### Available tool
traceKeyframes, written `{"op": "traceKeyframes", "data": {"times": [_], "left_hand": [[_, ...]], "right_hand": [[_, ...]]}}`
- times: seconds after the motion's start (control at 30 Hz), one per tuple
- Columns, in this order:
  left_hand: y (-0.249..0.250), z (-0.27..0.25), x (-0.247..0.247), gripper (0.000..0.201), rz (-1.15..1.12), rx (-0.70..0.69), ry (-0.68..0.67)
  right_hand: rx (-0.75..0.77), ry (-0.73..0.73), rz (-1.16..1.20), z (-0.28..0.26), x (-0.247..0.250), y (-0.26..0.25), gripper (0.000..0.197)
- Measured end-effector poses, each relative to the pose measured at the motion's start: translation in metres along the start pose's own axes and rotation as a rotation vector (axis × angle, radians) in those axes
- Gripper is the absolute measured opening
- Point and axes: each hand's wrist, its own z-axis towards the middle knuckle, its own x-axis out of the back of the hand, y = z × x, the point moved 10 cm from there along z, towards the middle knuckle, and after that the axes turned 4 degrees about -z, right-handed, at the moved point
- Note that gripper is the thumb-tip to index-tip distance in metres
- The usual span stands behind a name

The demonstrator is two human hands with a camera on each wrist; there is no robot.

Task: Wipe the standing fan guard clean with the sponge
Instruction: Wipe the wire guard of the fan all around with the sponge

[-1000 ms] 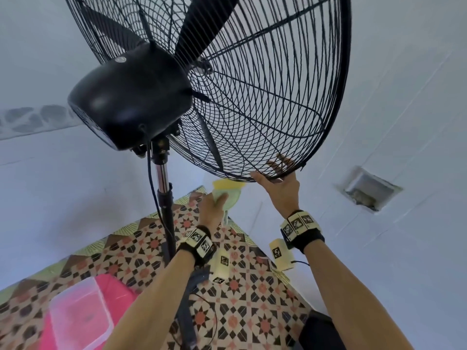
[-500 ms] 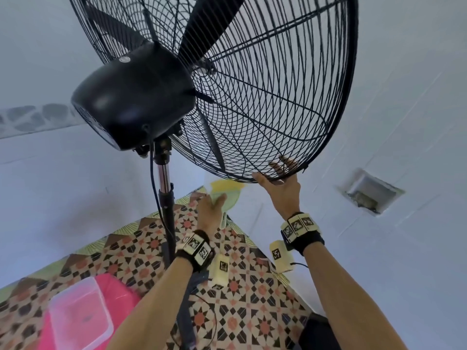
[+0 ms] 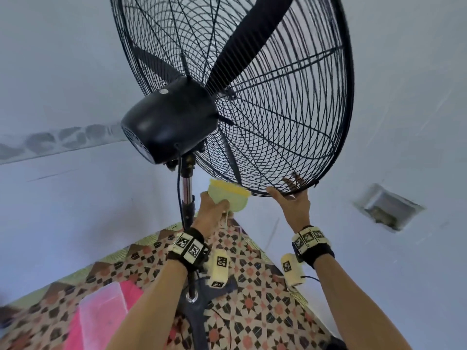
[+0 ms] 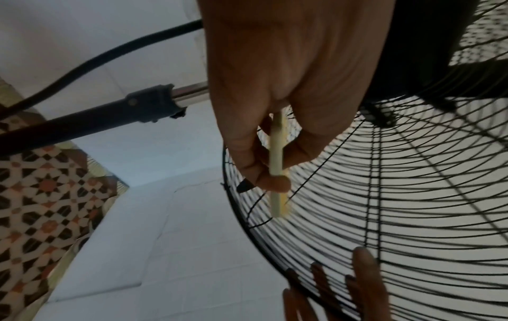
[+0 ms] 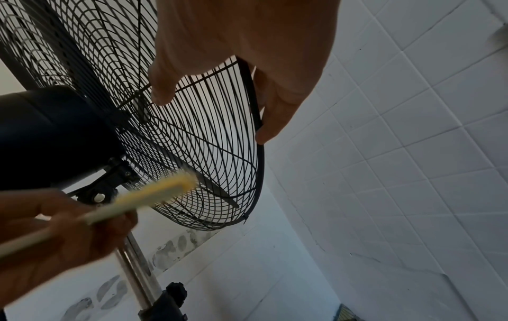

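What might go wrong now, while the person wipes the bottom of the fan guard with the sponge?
1. The right hand has fingers poking through the guard wires near the blade; they may get pinched or scraped.
2. The left hand pinches only the thin sponge edge, so a wire could snag it loose.
3. The power cord hangs by the pole; an arm could catch it.

Head view: bright, even, cool-toned light on the white walls, no hard shadows. The fan guard point(image 3: 278, 102) bows strongly from wide-angle distortion; the lower left corner is smeared. Left wrist view: backlit, the left hand point(image 4: 288, 86) dark against pale walls. Right wrist view: dimmer, the sponge point(image 5: 154, 195) blurred (out of focus), the motor housing point(image 5: 52, 134) almost black, tile lines curving toward the edges.
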Motion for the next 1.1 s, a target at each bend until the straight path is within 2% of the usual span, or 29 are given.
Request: {"op": "traceKeyframes", "data": {"times": [0.1, 0.17, 0.27, 0.4, 0.47, 0.53, 0.63, 0.7, 0.77, 0.9, 0.93, 1.07, 1.1], "left_hand": [[0.051, -0.004, 0.012, 0.033, -0.02, -0.207, 0.111], [0.078, -0.003, 0.025, 0.022, -0.035, -0.324, 0.225], [0.096, -0.009, 0.036, 0.019, -0.125, -0.386, 0.316], [0.107, -0.012, 0.035, 0.026, -0.213, -0.365, 0.302], [0.104, 0.006, 0.038, 0.044, -0.211, -0.391, 0.304], [0.097, 0.023, 0.036, 0.051, -0.178, -0.409, 0.286], [0.124, -0.017, 0.02, 0.038, -0.22, -0.381, 0.169], [0.129, -0.025, 0.017, 0.036, -0.292, -0.367, 0.07], [0.124, -0.022, 0.024, 0.033, -0.272, -0.368, 0.082], [0.121, -0.015, 0.03, 0.033, -0.221, -0.344, 0.227], [0.122, -0.013, 0.028, 0.036, -0.207, -0.346, 0.217], [0.127, -0.022, 0.018, 0.036, -0.281, -0.329, 0.0], [0.125, -0.021, 0.022, 0.034, -0.286, -0.329, 0.008]], "right_hand": [[-0.023, -0.008, -0.004, 0.0, 0.001, 0.003, 0.087], [-0.033, -0.015, -0.014, -0.002, 0.001, -0.001, 0.085], [-0.013, 0.042, 0.002, -0.01, 0.005, -0.021, 0.087], [0.02, 0.204, 0.09, -0.016, 0.018, -0.049, 0.083], [0.02, 0.269, 0.14, -0.018, 0.021, -0.055, 0.083], [0.024, 0.311, 0.208, -0.021, 0.021, -0.058, 0.084], [0.028, 0.335, 0.156, -0.023, 0.025, -0.063, 0.081], [0.026, 0.32, 0.074, -0.023, 0.03, -0.067, 0.075], [0.028, 0.305, 0.015, -0.024, 0.034, -0.068, 0.069], [0.019, 0.294, 0.013, -0.025, 0.034, -0.067, 0.072], [0.013, 0.283, 0.014, -0.024, 0.033, -0.066, 0.073], [0.008, 0.268, -0.015, -0.026, 0.037, -0.069, 0.07], [0.002, 0.268, -0.023, -0.026, 0.037, -0.069, 0.07]]}}
